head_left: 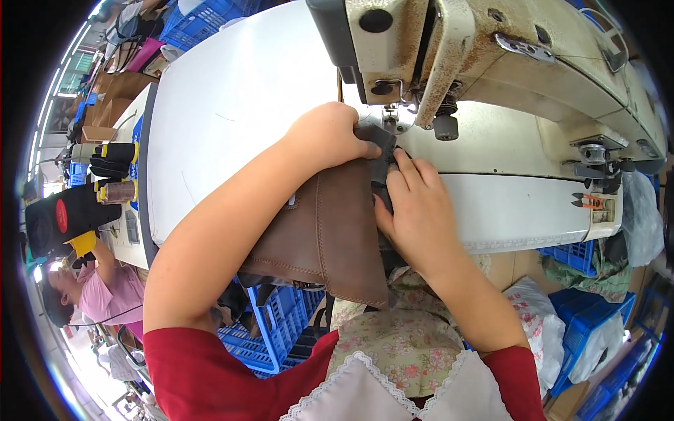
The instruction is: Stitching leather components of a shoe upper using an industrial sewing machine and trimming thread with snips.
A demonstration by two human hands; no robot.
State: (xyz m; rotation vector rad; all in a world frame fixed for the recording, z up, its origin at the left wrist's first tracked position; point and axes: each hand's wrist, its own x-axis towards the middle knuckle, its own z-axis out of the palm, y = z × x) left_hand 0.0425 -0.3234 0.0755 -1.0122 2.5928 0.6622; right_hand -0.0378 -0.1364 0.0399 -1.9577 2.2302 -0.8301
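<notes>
A brown leather piece point(347, 224) with stitched seams hangs over the near edge of the white sewing table. Along its far end lies a dark grey strip point(379, 168), close to the presser foot point(397, 118) of a worn sewing machine point(393, 49). My left hand point(333, 138) is closed at the far end of the leather, thumb on the dark strip. From the right, my right hand point(420, 210) grips the strip's other side, forefinger reaching toward the foot and thumb bent beneath. Parts of the strip are hidden by my fingers.
Orange-handled thread snips point(588, 201) lie at the table's right end. A blue crate point(242, 347) stands below the table at left; bagged goods point(530, 316) and another blue crate point(586, 337) are at right. Thread spools point(118, 191) and a person in pink point(112, 295) are at far left.
</notes>
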